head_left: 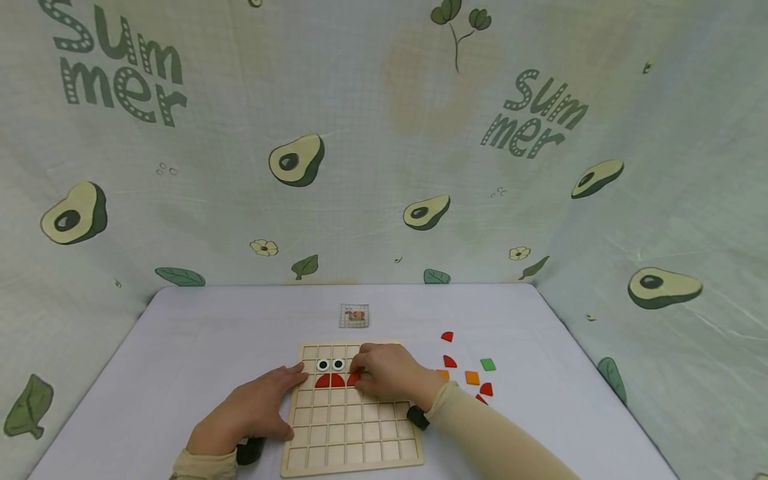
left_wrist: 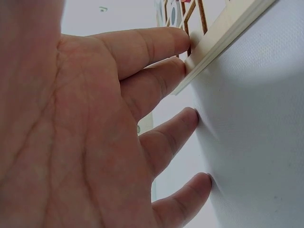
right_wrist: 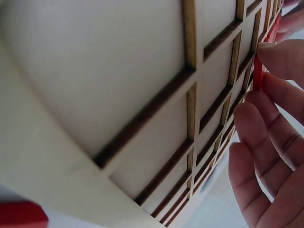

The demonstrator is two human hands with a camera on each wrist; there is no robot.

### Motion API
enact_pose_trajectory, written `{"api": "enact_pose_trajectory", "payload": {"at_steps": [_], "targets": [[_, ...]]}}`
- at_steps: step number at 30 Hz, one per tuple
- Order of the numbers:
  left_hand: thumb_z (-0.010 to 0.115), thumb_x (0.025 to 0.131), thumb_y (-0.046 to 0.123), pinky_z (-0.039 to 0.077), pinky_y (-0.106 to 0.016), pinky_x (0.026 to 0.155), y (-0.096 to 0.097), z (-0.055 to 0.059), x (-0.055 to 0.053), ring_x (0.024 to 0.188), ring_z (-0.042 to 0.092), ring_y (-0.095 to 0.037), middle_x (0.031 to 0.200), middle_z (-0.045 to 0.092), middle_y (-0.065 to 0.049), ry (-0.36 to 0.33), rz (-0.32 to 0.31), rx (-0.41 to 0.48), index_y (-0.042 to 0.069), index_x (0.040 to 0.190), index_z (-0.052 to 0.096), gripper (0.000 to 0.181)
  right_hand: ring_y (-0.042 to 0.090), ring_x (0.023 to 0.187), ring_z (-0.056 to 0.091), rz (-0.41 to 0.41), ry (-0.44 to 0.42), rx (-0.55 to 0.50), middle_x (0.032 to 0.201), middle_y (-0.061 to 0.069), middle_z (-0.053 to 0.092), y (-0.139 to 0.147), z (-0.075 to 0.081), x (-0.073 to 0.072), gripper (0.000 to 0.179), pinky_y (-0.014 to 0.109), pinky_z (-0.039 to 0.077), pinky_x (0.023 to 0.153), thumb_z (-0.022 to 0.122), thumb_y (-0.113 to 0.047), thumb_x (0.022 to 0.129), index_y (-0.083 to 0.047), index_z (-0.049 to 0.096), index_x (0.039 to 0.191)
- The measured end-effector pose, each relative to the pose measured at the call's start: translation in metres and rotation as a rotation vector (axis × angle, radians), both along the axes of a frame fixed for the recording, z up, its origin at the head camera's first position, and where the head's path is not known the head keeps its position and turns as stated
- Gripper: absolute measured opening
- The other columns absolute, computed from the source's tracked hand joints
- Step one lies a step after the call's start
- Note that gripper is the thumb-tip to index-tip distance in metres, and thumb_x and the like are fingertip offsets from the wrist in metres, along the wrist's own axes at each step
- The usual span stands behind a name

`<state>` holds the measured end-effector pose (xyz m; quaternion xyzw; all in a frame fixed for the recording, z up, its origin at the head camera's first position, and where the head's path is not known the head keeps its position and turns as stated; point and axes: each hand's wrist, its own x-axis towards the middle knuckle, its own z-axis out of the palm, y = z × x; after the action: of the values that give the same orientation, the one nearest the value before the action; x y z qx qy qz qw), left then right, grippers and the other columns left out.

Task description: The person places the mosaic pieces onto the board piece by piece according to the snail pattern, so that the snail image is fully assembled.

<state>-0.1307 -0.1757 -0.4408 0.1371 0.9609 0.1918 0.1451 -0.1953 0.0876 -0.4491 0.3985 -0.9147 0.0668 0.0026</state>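
A wooden grid board (head_left: 345, 433) lies on the table in the head view. Two round eye pieces (head_left: 323, 365) sit side by side in its upper cells, with two red quarter-circle pieces (head_left: 323, 381) in the row below. My right hand (head_left: 387, 370) pinches another red quarter-circle piece (right_wrist: 258, 73) between thumb and index finger, at the cell just right of those two. With fingers spread, my left hand (head_left: 255, 403) rests along the board's left edge. In the left wrist view two of its fingertips (left_wrist: 178, 40) touch the board's rim.
Behind the board lies a small picture card (head_left: 355, 316). To the right are scattered loose red pieces (head_left: 447, 337), orange squares (head_left: 472, 378) and a green piece (head_left: 489, 365). A patterned cloth (head_left: 360, 227) hangs behind the table and at both sides.
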Motion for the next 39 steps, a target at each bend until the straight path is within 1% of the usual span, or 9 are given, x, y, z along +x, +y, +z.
{"api": "enact_pose_trajectory", "payload": {"at_steps": [8, 17, 22, 25, 27, 30, 33, 39], "targets": [[0.094, 0.057, 0.029, 0.042, -0.062, 0.099, -0.001, -0.001, 0.001, 0.139, 0.04, -0.035, 0.151, 0.046, -0.003, 0.006, -0.002, 0.006, 0.014, 0.138, 0.06, 0.09, -0.002, 0.075, 0.052, -0.008, -0.027, 0.007, 0.095, -0.016, 0.06, 0.0, 0.002, 0.001, 0.014, 0.02, 0.047, 0.067, 0.075, -0.03, 0.087, -0.029, 0.076, 0.101], [0.094, 0.057, 0.029, 0.041, -0.062, 0.1, 0.001, -0.001, 0.0, 0.139, 0.039, -0.036, 0.151, 0.046, -0.003, -0.005, -0.001, 0.003, 0.014, 0.139, 0.059, 0.091, -0.002, 0.076, 0.053, -0.02, -0.035, 0.011, 0.097, -0.016, 0.061, 0.0, 0.0, 0.0, 0.014, 0.02, 0.047, 0.068, 0.075, -0.031, 0.087, -0.029, 0.076, 0.102], [0.094, 0.057, 0.028, 0.041, -0.062, 0.1, 0.0, -0.001, -0.001, 0.139, 0.039, -0.036, 0.151, 0.046, -0.004, -0.006, -0.002, 0.006, 0.013, 0.139, 0.059, 0.09, -0.002, 0.077, 0.054, -0.01, -0.037, -0.001, 0.097, -0.016, 0.061, 0.002, 0.001, 0.0, 0.015, 0.02, 0.048, 0.068, 0.074, -0.031, 0.087, -0.028, 0.076, 0.102], [0.094, 0.057, 0.028, 0.041, -0.062, 0.1, 0.0, -0.002, 0.0, 0.139, 0.039, -0.035, 0.151, 0.046, -0.003, -0.006, -0.002, 0.008, 0.012, 0.139, 0.059, 0.09, -0.003, 0.076, 0.053, -0.013, -0.057, -0.022, 0.096, -0.016, 0.061, 0.005, 0.002, -0.001, 0.016, 0.02, 0.048, 0.068, 0.072, -0.028, 0.088, -0.027, 0.076, 0.104], [0.094, 0.057, 0.028, 0.041, -0.061, 0.1, 0.0, -0.002, 0.0, 0.139, 0.039, -0.036, 0.151, 0.046, -0.004, -0.002, -0.004, 0.009, 0.012, 0.139, 0.059, 0.091, -0.003, 0.077, 0.053, -0.03, -0.084, -0.04, 0.096, -0.017, 0.061, 0.009, 0.004, -0.002, 0.018, 0.021, 0.047, 0.069, 0.071, -0.026, 0.087, -0.027, 0.075, 0.105], [0.094, 0.056, 0.028, 0.041, -0.061, 0.099, -0.001, -0.002, 0.0, 0.138, 0.04, -0.036, 0.151, 0.046, -0.004, 0.004, -0.006, 0.01, 0.012, 0.139, 0.059, 0.091, -0.002, 0.077, 0.054, -0.073, -0.133, -0.07, 0.095, -0.016, 0.061, 0.022, 0.01, -0.003, 0.02, 0.021, 0.047, 0.068, 0.072, -0.024, 0.087, -0.025, 0.075, 0.107], [0.094, 0.056, 0.029, 0.041, -0.062, 0.099, -0.001, -0.002, 0.001, 0.138, 0.04, -0.035, 0.151, 0.046, -0.003, 0.006, -0.001, 0.014, 0.013, 0.139, 0.059, 0.092, 0.003, 0.077, 0.057, -0.11, -0.173, -0.115, 0.096, -0.011, 0.063, 0.043, 0.018, -0.004, 0.022, 0.023, 0.048, 0.066, 0.073, -0.024, 0.088, -0.02, 0.075, 0.11], [0.095, 0.056, 0.029, 0.041, -0.063, 0.099, 0.0, -0.002, 0.001, 0.138, 0.04, -0.035, 0.151, 0.046, -0.003, 0.012, 0.001, 0.01, 0.013, 0.138, 0.06, 0.091, 0.01, 0.079, 0.061, -0.167, -0.179, -0.19, 0.097, -0.008, 0.065, 0.099, 0.022, -0.003, 0.025, 0.025, 0.05, 0.067, 0.075, -0.021, 0.088, -0.014, 0.073, 0.112]]}}
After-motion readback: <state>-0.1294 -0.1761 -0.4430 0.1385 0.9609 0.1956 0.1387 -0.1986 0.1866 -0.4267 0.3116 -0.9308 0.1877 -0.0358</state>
